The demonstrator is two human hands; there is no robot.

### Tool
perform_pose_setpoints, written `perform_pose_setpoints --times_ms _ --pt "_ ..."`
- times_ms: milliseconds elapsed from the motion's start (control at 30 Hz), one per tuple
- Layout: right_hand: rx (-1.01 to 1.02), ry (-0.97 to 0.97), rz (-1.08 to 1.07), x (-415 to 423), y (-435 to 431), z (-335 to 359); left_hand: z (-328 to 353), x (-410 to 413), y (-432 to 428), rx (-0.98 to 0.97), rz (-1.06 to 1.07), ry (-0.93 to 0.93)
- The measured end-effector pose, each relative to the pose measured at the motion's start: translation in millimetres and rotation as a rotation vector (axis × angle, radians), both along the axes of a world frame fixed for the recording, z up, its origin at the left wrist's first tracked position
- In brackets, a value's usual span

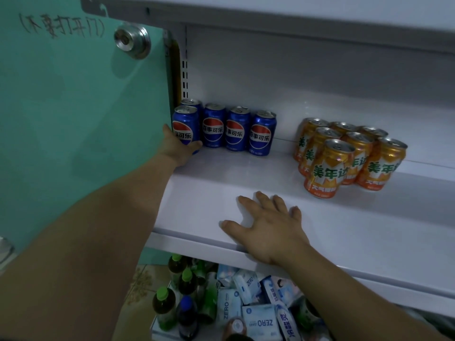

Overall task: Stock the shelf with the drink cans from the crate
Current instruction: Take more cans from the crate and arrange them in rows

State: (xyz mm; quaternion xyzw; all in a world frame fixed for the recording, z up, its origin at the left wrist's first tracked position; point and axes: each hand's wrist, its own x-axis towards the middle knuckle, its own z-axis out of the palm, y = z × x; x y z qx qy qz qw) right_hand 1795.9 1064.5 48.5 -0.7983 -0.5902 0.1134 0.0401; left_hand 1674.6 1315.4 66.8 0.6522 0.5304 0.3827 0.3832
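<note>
Several blue cola cans stand in a row at the back left of the white shelf (369,232). My left hand (177,150) grips the front leftmost blue can (185,124), fingers curled round its lower part. A cluster of several orange soda cans (344,156) stands upright to the right. My right hand (268,227) rests flat on the shelf's front part, fingers spread, holding nothing. The crate is not clearly in view.
A green door (73,119) with a metal knob (133,40) borders the shelf on the left. An upper shelf (295,23) overhangs. Below, green-capped bottles (163,306) and white-blue packets (258,321) fill a lower level.
</note>
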Motion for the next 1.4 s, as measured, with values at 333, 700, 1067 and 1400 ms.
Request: perform_pose_setpoints --times_ms 333,700,1067,1400 --pt "0.026 -0.034 0.023 17.9 -38.5 24.9 16.1 -8.7 -132.9 0.074 -0.378 0.633" --pt "-0.056 -0.296 -0.509 136.0 -274.6 63.8 48.5 125.6 -355.2 0.434 -1.047 0.688" --pt "-0.112 -0.187 -1.147 140.5 -516.8 49.5 4.0 221.8 -570.9 0.762 -1.627 0.780" --pt "-0.148 0.001 -1.458 148.0 -624.0 -11.5 -72.6 288.5 -657.5 0.684 -1.975 0.805"
